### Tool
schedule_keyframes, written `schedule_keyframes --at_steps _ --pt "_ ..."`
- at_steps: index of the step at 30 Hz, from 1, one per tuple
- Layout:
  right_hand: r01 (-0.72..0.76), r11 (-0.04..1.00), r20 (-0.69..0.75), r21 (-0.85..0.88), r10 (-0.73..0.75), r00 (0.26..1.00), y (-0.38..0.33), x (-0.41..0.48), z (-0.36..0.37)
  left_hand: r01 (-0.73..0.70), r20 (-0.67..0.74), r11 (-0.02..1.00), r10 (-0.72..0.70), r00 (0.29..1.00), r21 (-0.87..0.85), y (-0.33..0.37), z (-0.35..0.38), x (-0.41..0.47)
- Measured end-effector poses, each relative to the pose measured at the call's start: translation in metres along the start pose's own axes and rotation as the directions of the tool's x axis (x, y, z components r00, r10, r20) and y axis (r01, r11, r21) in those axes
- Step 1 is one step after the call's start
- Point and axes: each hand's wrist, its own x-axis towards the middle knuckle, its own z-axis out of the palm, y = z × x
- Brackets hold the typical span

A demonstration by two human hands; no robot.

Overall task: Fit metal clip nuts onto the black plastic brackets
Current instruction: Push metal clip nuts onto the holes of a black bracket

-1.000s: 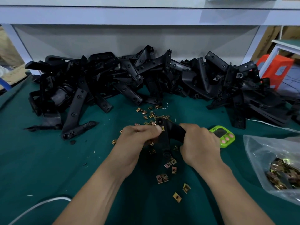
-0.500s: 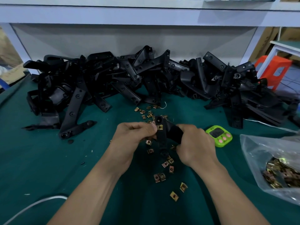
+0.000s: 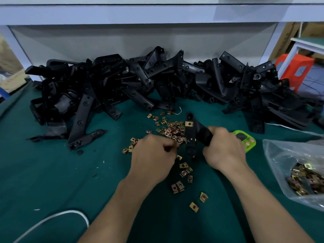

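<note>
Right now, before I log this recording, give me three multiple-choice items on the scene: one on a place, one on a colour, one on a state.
1. Where does the timer lie?
A. far left
B. just beyond the right hand
C. at the near edge

2. What colour is the table cover?
A. red
B. white
C. dark green

3. What state is the bracket gripped by the right hand in?
A. bare
B. carrying a clip nut near its upper end
C. snapped in two

Key:
1 B, its bright green case pokes out behind the knuckles.
2 C, the cloth shows dark green all around the parts.
3 B, a brass-coloured nut sits on the raised arm.
</note>
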Motion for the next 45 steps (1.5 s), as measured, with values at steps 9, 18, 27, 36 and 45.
schedule_keyframes --at_steps 9,18,27,36,45 --pt "0.007 0.999 -0.004 0.037 -0.007 1.0 0.002 0.0 0.002 -0.08 0.105 0.964 0.054 0.993 0.252 -0.004 0.002 0.001" --pt "0.022 0.995 0.01 0.102 -0.023 1.0 0.0 -0.002 -0.001 0.051 -0.068 0.975 -0.067 0.995 -0.218 -0.003 -0.002 0.003" --pt "0.058 0.993 0.013 0.104 -0.059 0.998 -0.003 -0.004 0.001 0.199 -0.038 0.803 -0.265 0.964 -0.561 0.006 -0.004 0.004" --pt "0.07 0.992 0.032 0.107 -0.074 0.997 -0.004 -0.006 0.0 0.199 -0.009 0.619 -0.317 0.948 -0.76 -0.001 -0.007 0.009" --pt "0.077 0.991 0.037 0.109 -0.081 0.996 -0.006 -0.008 0.0 0.209 0.059 0.643 -0.247 0.967 -0.737 -0.002 -0.008 0.008"
